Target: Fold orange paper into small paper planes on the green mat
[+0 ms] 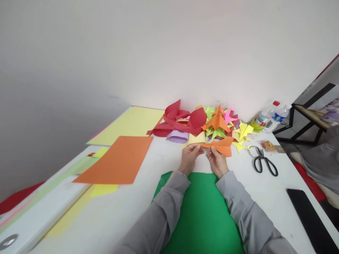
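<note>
An orange paper plane (224, 146) is held level between my hands, just past the far edge of a green sheet (203, 211). My left hand (189, 157) pinches its narrow left end. Closer to its middle, my right hand (217, 161) grips the lower fold with thumb and fingers. Right behind it lies a pile of folded paper: another orange paper plane (217, 120) on top, yellow paper planes (244, 130) at the right, and looped red paper strips (182, 121) at the left.
Black-handled scissors (262, 162) lie to the right, near a wrapped snack (268, 145) and two plastic bottles (266, 114). A black strip (312, 218) lies along the right edge. Orange paper (119, 158) and a white paper trimmer (53, 208) are at the left. A person's sleeve (321, 158) shows far right.
</note>
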Motion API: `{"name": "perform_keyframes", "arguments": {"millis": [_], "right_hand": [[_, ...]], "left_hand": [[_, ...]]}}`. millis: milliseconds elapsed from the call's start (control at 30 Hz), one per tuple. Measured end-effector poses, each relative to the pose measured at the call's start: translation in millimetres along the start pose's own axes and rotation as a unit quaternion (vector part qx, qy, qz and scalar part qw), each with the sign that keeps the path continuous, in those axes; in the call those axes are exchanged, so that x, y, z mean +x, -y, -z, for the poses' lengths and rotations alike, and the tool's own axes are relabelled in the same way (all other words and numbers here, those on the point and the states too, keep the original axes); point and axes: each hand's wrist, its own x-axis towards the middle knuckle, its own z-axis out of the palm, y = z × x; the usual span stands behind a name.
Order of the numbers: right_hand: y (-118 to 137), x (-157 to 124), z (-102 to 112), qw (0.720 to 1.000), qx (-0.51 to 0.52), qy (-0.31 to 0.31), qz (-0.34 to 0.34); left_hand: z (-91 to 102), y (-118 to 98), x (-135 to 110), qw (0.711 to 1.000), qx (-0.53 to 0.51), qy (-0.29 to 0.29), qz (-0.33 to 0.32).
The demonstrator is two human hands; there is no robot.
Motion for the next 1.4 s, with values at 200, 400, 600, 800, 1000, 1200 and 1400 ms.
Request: {"name": "perform_keyframes", "arguments": {"millis": [200, 400, 600, 800, 1000, 1200, 1400], "right_hand": [[-0.2, -0.1, -0.4, 1.000, 0.001, 0.006, 0.002], [-0.8, -0.8, 0.2, 1.000, -0.008, 0.014, 0.003], [-1.5, 0.9, 2.5, 1.000, -0.014, 0.022, 0.006], [-2.9, -1.0, 1.9, 0.998, -0.030, 0.054, 0.008], [-4.2, -3.0, 1.1, 0.995, -0.051, 0.086, 0.010], [-4.2, -2.2, 2.3, 0.994, -0.060, 0.095, 0.009], [-5.4, -3.4, 1.5, 0.993, -0.062, 0.098, 0.012]], "left_hand": [[-2.2, -2.1, -1.6, 1.000, 0.005, 0.008, 0.004], [-1.9, -0.4, -1.4, 1.000, 0.026, 0.010, -0.002], [-0.7, 0.5, -0.8, 1.000, 0.024, 0.013, -0.002], [-3.3, -0.8, -3.2, 0.999, 0.024, 0.032, 0.016], [-4.5, 0.3, -3.6, 0.999, 0.034, 0.039, 0.002], [-3.2, 0.6, -2.9, 0.999, 0.034, 0.036, 0.000], [-0.4, 4.8, -1.7, 0.997, 0.067, 0.022, -0.021]]}}
